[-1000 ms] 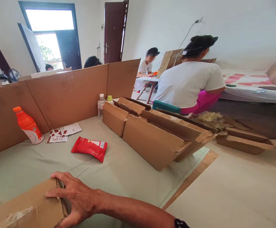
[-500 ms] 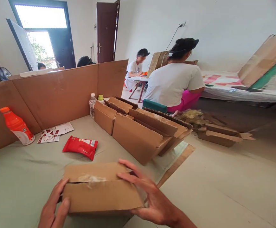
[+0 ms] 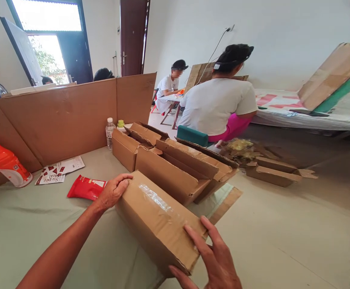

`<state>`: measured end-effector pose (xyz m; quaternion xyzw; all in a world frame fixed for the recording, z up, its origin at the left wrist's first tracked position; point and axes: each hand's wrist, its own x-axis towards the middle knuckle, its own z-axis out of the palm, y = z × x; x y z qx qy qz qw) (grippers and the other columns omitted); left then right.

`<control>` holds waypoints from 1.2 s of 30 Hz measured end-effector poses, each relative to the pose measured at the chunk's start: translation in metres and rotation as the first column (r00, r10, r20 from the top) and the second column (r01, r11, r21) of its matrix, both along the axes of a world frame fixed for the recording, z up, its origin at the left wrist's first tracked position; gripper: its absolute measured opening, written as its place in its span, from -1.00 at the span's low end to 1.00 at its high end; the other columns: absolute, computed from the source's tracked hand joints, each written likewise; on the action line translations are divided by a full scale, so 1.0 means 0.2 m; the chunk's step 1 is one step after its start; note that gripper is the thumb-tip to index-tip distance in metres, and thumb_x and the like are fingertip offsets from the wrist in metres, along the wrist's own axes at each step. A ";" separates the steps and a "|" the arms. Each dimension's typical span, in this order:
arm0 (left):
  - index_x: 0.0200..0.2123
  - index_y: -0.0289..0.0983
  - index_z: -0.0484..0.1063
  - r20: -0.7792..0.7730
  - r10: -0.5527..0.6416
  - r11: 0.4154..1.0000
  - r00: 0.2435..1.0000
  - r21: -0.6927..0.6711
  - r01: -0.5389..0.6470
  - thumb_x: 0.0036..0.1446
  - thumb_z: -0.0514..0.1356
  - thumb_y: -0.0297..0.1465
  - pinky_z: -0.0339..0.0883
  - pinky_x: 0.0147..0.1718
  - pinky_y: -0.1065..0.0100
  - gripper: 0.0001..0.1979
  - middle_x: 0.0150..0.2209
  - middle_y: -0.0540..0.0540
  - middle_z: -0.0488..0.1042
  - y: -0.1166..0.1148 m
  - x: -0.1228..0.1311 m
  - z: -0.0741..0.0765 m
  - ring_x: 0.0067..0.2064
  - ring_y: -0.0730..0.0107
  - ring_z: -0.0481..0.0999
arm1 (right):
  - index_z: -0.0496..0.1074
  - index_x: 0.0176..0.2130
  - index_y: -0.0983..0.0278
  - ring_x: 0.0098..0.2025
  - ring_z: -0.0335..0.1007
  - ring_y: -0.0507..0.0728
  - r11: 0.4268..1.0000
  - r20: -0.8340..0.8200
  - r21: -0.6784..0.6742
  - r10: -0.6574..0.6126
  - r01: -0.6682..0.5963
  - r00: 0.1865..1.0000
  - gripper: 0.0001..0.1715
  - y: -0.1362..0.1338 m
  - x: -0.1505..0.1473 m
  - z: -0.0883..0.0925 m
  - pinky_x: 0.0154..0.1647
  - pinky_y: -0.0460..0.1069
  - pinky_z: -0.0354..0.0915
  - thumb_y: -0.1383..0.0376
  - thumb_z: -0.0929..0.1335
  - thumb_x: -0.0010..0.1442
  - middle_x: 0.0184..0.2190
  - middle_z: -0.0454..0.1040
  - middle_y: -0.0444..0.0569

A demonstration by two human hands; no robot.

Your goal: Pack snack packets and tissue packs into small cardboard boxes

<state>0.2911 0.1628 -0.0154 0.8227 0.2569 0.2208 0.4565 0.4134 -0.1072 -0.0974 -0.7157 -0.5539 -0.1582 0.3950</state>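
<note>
Red packet: left of centre, partly behind the left hand.
Left hand: gripping the box's far end, higher than before.
Taped cardboard box: lower centre, swung from crosswise to slanting; contents hidden.
Open cartons: centre, insides mostly hidden.
Right hand: fingers spread, clasping the near end.

We see matt cardboard on the taped box, a glossy strip of clear tape, rough edges on the open cardboard cartons, shiny film on the red packet, smooth plastic on the clear bottle, and matt, creased cloth.
</note>
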 end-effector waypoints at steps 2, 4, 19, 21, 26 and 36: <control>0.03 -0.22 0.53 0.008 0.028 1.000 1.000 -0.004 -0.028 0.23 0.03 -0.07 0.37 0.02 0.24 -0.50 -0.05 -0.08 0.58 0.06 0.02 -0.01 -0.03 0.17 0.51 | -0.02 0.46 0.09 0.40 0.06 0.54 1.000 -0.011 0.012 0.003 -0.003 1.000 -0.05 0.07 -0.02 0.01 0.15 0.40 0.37 0.13 0.41 0.25 0.48 -0.12 0.20; 0.05 -0.25 0.52 0.012 0.072 0.997 0.997 -0.009 -0.072 0.23 0.02 -0.04 0.39 -0.05 0.25 -0.46 -0.07 -0.10 0.59 0.10 -0.02 -0.02 -0.08 0.19 0.52 | 0.00 0.44 0.11 0.41 0.04 0.53 0.999 -0.013 0.017 0.042 -0.042 0.999 -0.09 0.15 -0.02 0.04 0.18 0.41 0.33 0.13 0.40 0.26 0.48 -0.13 0.20; 0.03 -0.28 0.52 -0.016 0.391 0.910 0.920 0.159 -0.384 0.24 0.02 0.00 0.37 0.03 0.21 -0.42 0.07 -0.17 0.57 0.21 -0.48 0.09 0.07 0.08 0.49 | 0.18 0.35 0.23 0.41 0.06 0.47 0.920 -0.114 -0.016 0.387 -0.391 0.915 -0.10 0.53 -0.02 0.11 0.26 0.36 0.29 0.04 0.48 0.17 0.44 -0.05 0.33; 0.01 -0.26 0.53 -0.014 0.364 0.917 0.931 0.180 -0.356 0.28 0.00 -0.05 0.36 0.07 0.19 -0.49 0.05 -0.13 0.58 0.29 -0.39 0.09 0.08 0.11 0.49 | 0.16 0.36 0.21 0.41 0.07 0.47 0.941 -0.109 -0.007 0.335 -0.337 0.936 -0.10 0.57 0.00 0.10 0.26 0.37 0.29 0.03 0.46 0.18 0.44 -0.03 0.31; 0.01 -0.28 0.48 -0.009 0.357 0.912 0.934 0.218 -0.347 0.36 0.16 -0.16 0.44 0.05 0.03 -0.65 0.02 -0.15 0.54 0.56 -0.13 0.09 0.02 0.17 0.54 | 0.19 0.35 0.19 0.40 0.08 0.45 0.982 -0.108 -0.005 0.189 -0.191 0.976 -0.18 0.80 0.04 0.08 0.29 0.38 0.24 0.05 0.42 0.22 0.42 0.04 0.26; 0.24 -0.20 0.33 0.036 0.606 0.715 0.795 0.413 -0.564 0.30 0.26 -0.25 0.24 0.24 -0.23 -0.51 0.35 -0.22 0.23 0.77 0.13 0.02 0.31 -0.07 0.30 | 0.32 0.24 0.30 0.34 0.07 0.46 1.000 -0.100 0.010 0.013 -0.012 0.995 -0.26 1.29 0.04 0.10 0.28 0.36 0.25 0.05 0.44 0.19 0.35 0.13 0.30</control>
